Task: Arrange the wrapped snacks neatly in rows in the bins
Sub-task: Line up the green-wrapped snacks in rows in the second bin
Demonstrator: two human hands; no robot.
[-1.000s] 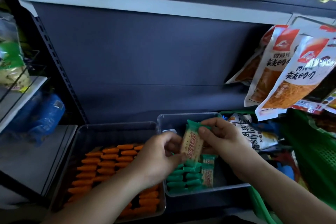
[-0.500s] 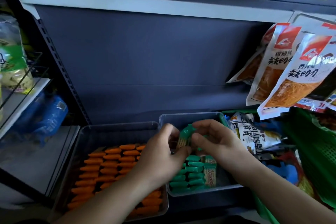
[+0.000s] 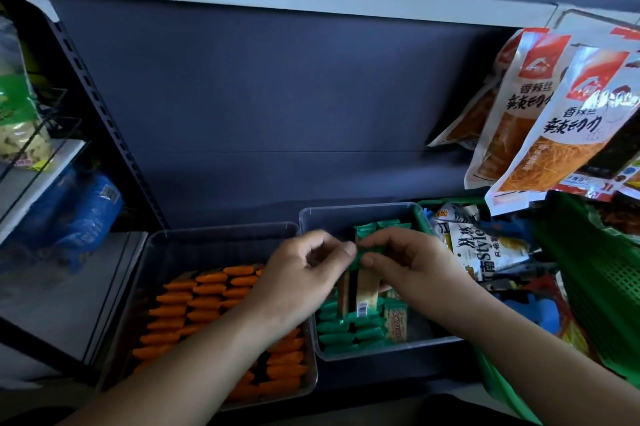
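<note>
Dark shop shelf [image 3: 259, 96], 2 clear bins [image 3: 221, 230]; left hand [image 3: 301, 273], right hand [image 3: 412, 263]: fingers [image 3: 381, 241] pinch green-wrapped snacks [image 3: 365, 290] above right bin [image 3: 360, 209].

I see orange snacks [image 3: 214, 304] in the clear left bin [image 3: 221, 228] and green snacks [image 3: 349, 330] in the clear right bin [image 3: 356, 209]. The held snack [image 3: 365, 290] is tan with green ends. The basket [image 3: 602, 287] is green with a grid of tiny holes. The hanging bags [image 3: 561, 135] are white, orange and red.
</note>
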